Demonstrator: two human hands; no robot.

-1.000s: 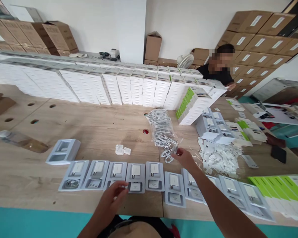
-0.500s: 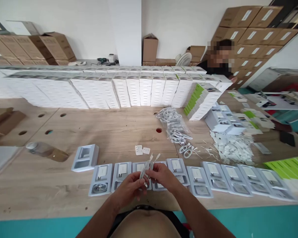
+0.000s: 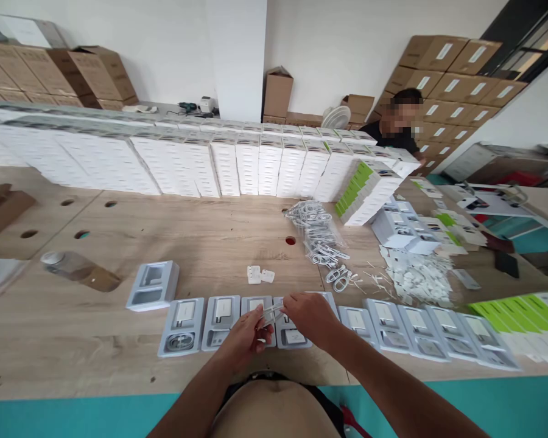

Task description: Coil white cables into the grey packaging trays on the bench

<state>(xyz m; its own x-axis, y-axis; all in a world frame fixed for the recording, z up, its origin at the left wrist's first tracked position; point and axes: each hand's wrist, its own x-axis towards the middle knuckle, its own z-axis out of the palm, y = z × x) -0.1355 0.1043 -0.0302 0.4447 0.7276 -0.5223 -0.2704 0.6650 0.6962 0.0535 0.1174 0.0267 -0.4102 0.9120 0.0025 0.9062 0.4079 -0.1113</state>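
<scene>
Between my two hands is a white charging cable (image 3: pixel 271 314), bundled in a coil. My left hand (image 3: pixel 247 333) grips its left end with thumb and fingers. My right hand (image 3: pixel 307 313) has its fingers closed on the other end, partly covering it. Both hands hover over a row of pale plastic trays. The tray left of my hands (image 3: pixel 221 321) carries a white charger (image 3: pixel 223 309). At the row's left end, another tray (image 3: pixel 163 347) has a coiled cable (image 3: pixel 179 342) in its lower compartment. Two small white pieces (image 3: pixel 254 275) lie just beyond the row.
A plastic bag of cables (image 3: pixel 317 228) lies farther back, with loose cables (image 3: pixel 340 278) before it. White scraps (image 3: pixel 415 275) are heaped to the right. Stacked white boxes (image 3: pixel 246 164) form a wall behind. A bottle (image 3: pixel 80 271) lies at left. A person (image 3: pixel 395 128) is at the back right.
My right hand has turned over, its back now upward, and the cable bundle lies flatter between my hands. The view has shifted slightly.
</scene>
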